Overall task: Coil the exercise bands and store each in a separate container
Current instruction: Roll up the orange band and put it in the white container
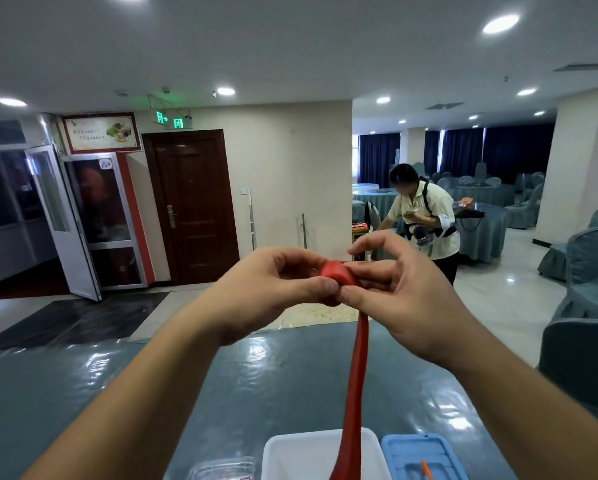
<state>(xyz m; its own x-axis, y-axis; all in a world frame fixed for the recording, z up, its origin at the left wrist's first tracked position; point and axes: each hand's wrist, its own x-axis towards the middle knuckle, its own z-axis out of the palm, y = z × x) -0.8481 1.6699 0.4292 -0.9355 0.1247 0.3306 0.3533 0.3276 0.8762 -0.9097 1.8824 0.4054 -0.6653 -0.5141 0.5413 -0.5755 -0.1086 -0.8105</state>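
While both hands are being held up above the worktop point(290, 375), the left hand point(266, 289) and the right hand point(405, 289) are pinching a partly coiled red exercise band point(337, 273) between curled fingers and thumbs. Its loose tail is hanging down into a white container point(290, 455) at the near edge, just left of a blue container point(419, 459).

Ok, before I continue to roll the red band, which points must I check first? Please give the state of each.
1. Left hand grip on the red band roll: ok.
2. Right hand pinches the roll: ok.
3. Tail hangs free, untwisted: ok as far as visible.
4. Tail's end clear: cannot tell, out of frame.
5. White container open to receive: ok.
6. Blue container open: not ok, lid on.
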